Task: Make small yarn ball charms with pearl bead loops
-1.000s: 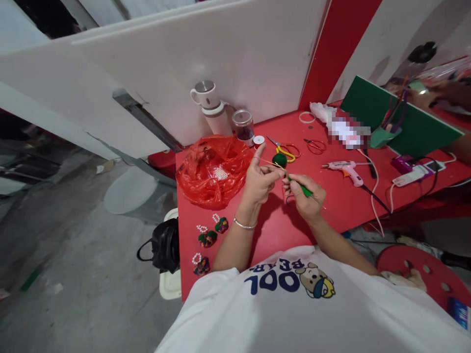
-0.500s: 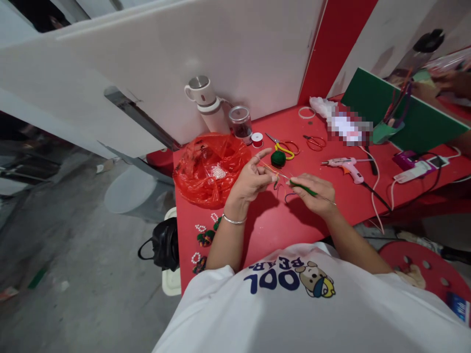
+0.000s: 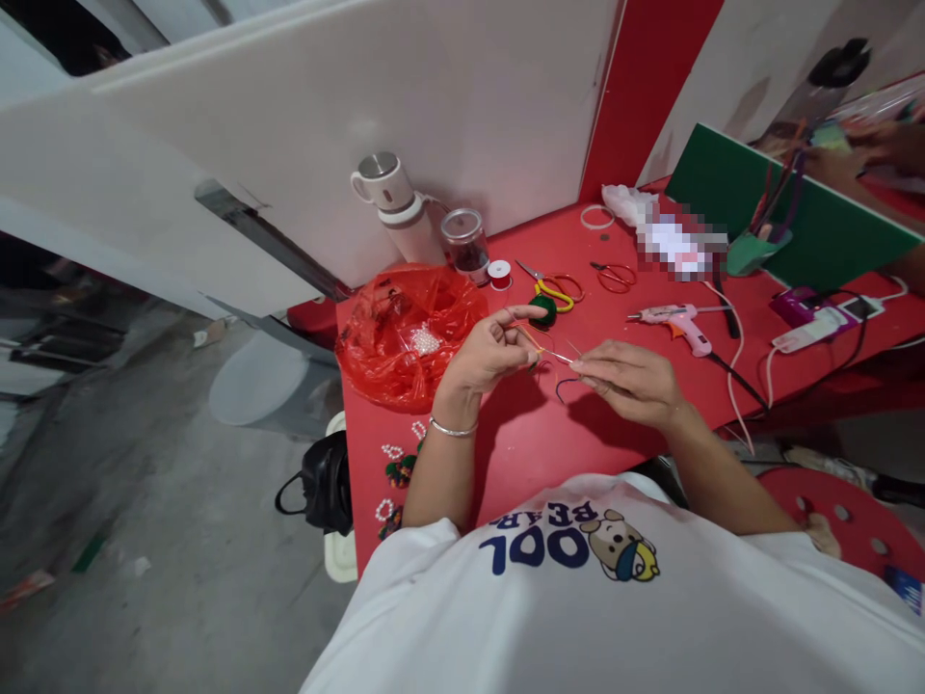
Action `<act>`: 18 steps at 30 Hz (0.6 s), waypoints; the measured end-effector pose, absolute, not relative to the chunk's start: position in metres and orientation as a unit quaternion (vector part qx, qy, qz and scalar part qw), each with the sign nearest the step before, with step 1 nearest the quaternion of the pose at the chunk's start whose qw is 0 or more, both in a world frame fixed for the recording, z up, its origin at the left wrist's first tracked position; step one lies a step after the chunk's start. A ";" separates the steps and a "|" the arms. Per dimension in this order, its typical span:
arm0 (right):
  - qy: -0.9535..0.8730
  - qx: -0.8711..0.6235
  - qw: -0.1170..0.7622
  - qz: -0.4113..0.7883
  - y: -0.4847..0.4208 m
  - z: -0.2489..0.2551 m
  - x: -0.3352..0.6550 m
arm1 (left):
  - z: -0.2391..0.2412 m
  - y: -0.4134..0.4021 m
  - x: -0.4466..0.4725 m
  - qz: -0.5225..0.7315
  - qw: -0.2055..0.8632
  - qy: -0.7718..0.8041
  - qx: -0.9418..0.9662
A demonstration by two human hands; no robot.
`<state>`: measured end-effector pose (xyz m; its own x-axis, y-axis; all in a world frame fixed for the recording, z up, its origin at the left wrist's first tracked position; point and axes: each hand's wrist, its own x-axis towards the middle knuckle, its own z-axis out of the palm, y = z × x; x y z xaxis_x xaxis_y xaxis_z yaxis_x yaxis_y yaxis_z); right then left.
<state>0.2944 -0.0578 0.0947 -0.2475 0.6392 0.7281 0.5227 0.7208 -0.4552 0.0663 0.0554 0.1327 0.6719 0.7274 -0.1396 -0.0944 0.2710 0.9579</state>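
Note:
My left hand (image 3: 491, 352) is raised over the red table (image 3: 549, 434), its fingers pinched on thin coloured strands (image 3: 539, 342), with the index finger stretched out. My right hand (image 3: 632, 381) sits just to the right, fingers pressed together on the other end of those strands; a dark thread loop (image 3: 568, 386) hangs under it. A green ball (image 3: 543, 308) lies on the table just behind the left hand. A silver bangle (image 3: 452, 429) circles my left wrist.
A red plastic bag (image 3: 409, 333) holding white beads lies at the table's left. Beaded ornaments (image 3: 397, 470) lie near the left edge. Behind are a white flask (image 3: 394, 202), a jar (image 3: 463, 241), scissors (image 3: 553, 284), a glue gun (image 3: 675, 323) and a green board (image 3: 780, 226). A red stool (image 3: 845, 520) stands right.
Both hands have drifted slightly apart and the right hand has turned palm down, hiding the green piece it held. The view has shifted a little.

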 end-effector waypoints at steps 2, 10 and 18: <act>-0.792 -0.373 0.479 0.065 -0.059 0.095 0.297 | 0.132 0.056 0.067 0.274 0.739 0.290 0.542; -0.778 -0.369 0.503 0.076 -0.063 0.105 0.293 | 0.131 0.055 0.069 0.270 0.747 0.280 0.540; -0.810 -0.371 0.453 0.040 -0.065 0.090 0.292 | 0.128 0.056 0.065 0.273 0.760 0.278 0.520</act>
<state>0.2920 -0.0653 0.0899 -0.3142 0.6366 0.7043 0.5634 0.7222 -0.4013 0.0651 0.0561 0.1282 0.6960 0.7044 -0.1394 -0.1258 0.3108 0.9421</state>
